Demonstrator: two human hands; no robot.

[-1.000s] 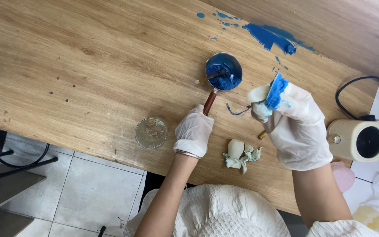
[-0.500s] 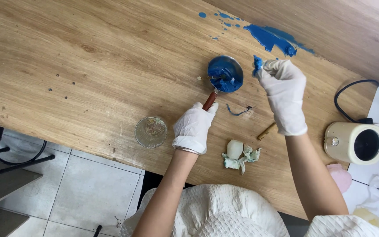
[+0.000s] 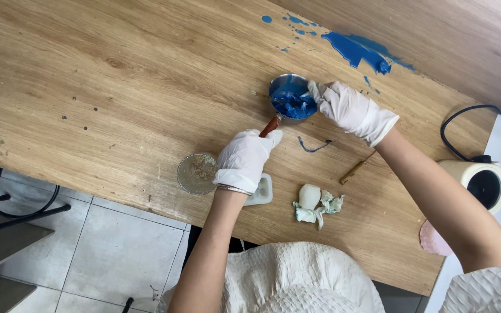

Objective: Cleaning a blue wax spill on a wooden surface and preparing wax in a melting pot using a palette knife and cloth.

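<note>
A small metal pan (image 3: 279, 87) with blue paste inside (image 3: 293, 106) sits on the wooden table (image 3: 117, 87). My left hand (image 3: 244, 159), in a white glove, grips the pan's brown wooden handle (image 3: 270, 126). My gloved right hand (image 3: 349, 110) reaches over the pan's right rim, its fingertips pressed into the blue paste. Whether it holds a tool or scrap there is hidden by the fingers.
Blue spills (image 3: 355, 49) stain the table behind the pan. Near the front edge lie a round glass dish (image 3: 197, 173), a white mould (image 3: 262, 191), crumpled stained tissue (image 3: 317, 206), a bent wire (image 3: 314, 146) and a wooden stick (image 3: 355, 169). A cream appliance (image 3: 479, 179) with black cable stands right.
My right hand, which held a blue-smeared scrap near the table's front, has moved up and left to the pan and now dips into the blue paste. The left hand stayed on the handle.
</note>
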